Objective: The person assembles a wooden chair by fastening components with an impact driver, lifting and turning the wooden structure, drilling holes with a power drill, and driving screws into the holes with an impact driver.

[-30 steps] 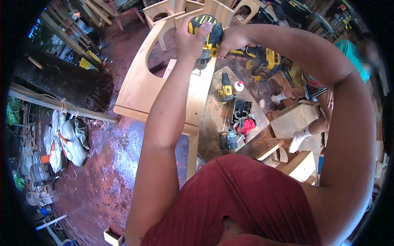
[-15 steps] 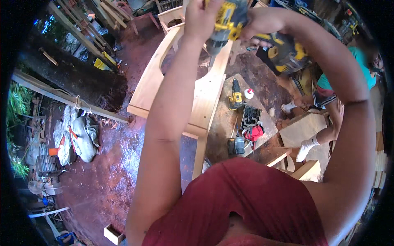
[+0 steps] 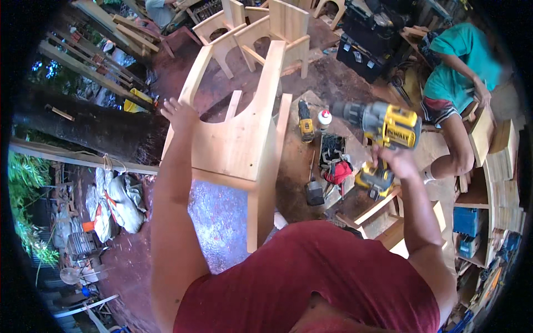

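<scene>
A pale wooden furniture frame [image 3: 227,141] with a curved cut-out stands in front of me, to the left of centre. My left hand [image 3: 181,115] lies on its left side edge, fingers spread. On the right, my right hand [image 3: 398,162] is wrapped round the grip of a yellow and black cordless drill [image 3: 391,126]. The drill is held up in the air, its chuck pointing left and away from the frame. Dark holes show on the frame's near right corner.
A low board [image 3: 294,166] bears another yellow drill [image 3: 306,125], a white bottle [image 3: 325,117], a box of screws [image 3: 332,147] and a red pouch [image 3: 337,172]. Wooden chairs [image 3: 225,36] and black cases [image 3: 358,58] stand beyond. A person in a teal shirt [image 3: 463,61] sits at right.
My left hand has come off the drill and moved down-left onto the wooden frame. My right hand has brought the drill down and to the right, away from the frame.
</scene>
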A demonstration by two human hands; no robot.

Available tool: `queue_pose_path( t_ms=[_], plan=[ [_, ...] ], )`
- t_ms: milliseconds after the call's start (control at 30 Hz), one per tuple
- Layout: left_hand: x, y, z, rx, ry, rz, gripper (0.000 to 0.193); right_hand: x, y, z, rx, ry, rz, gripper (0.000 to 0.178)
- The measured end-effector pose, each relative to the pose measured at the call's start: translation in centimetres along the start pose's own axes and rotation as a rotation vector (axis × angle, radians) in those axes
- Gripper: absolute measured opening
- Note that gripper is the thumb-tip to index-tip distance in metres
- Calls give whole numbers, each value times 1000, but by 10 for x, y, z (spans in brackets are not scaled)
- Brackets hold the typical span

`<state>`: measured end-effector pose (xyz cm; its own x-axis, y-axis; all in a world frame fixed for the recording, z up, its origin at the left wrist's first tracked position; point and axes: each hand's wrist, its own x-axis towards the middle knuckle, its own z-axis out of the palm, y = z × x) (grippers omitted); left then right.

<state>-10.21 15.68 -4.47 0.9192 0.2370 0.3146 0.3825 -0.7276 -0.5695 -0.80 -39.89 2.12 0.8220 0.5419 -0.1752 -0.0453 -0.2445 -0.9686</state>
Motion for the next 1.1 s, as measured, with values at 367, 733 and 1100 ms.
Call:
queue_pose_path(
  t_ms=[367, 733, 1100],
  plan=[
    [-41, 70, -61, -283, -143, -210, 39, -18, 63, 7, 200, -39, -41, 15],
    [-55, 107, -64, -961, 143, 152, 30, -5, 72, 43, 422, -187, -74, 20],
    [-56, 103, -65, -989, 145, -41, 38, -12, 69, 60, 470, -256, -47, 17]
  ],
)
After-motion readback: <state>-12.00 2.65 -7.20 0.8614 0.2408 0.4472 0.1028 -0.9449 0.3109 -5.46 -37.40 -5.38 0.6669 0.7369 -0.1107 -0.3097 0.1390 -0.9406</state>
